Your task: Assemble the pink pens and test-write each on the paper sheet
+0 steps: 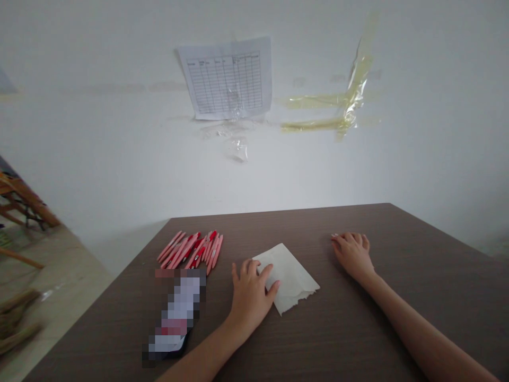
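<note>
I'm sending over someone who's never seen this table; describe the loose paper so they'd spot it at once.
Start at the brown table and find the left hand. The loose paper lies partly beneath it, pale and askew, right of the pink and red pens. Its ragged near edge sets it apart from the gridded sheet on the wall.

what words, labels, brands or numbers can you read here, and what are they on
None can be read with certainty.
Printed sheet on the wall: table headings, too small and blurred.
Pink and red pens: any marks too small.
Pixelated object: nothing readable.
Pale paper: no writing visible.
</note>
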`<state>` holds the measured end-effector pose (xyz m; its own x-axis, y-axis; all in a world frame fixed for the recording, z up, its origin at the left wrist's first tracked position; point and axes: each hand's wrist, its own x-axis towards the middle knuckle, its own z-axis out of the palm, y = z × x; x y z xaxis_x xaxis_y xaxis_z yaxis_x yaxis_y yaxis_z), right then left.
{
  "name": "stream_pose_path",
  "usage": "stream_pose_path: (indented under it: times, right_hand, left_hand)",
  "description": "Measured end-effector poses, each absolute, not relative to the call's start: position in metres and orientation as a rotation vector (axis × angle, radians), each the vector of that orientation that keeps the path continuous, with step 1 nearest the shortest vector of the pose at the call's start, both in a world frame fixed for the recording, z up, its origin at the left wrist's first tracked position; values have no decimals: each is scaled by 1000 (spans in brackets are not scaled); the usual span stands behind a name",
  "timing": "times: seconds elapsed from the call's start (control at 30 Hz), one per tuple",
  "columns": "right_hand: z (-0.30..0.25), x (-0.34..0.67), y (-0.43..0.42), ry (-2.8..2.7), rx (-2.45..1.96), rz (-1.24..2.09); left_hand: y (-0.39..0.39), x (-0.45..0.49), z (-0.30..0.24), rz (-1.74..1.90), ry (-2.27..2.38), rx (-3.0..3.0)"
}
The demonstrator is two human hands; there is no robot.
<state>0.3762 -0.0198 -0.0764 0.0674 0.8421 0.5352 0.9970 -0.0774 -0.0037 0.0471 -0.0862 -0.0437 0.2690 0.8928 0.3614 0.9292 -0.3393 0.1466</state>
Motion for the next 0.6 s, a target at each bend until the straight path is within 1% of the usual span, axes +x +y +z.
stream_pose_path:
  times: [0.1, 0.2, 0.6]
  right_hand:
    - [-77, 374, -19, -1866, -1969, -541]
    - [-78, 373, -18, -1875, -1965, -522]
    - [-80, 380, -17, -1843, -1971, -454]
  left_hand:
    - [-94, 52, -45, -579, -1723, -2495]
    - [-95, 52, -49, -487, -1747, -2543]
    - [-68, 28, -46, -186, -1948, -2390]
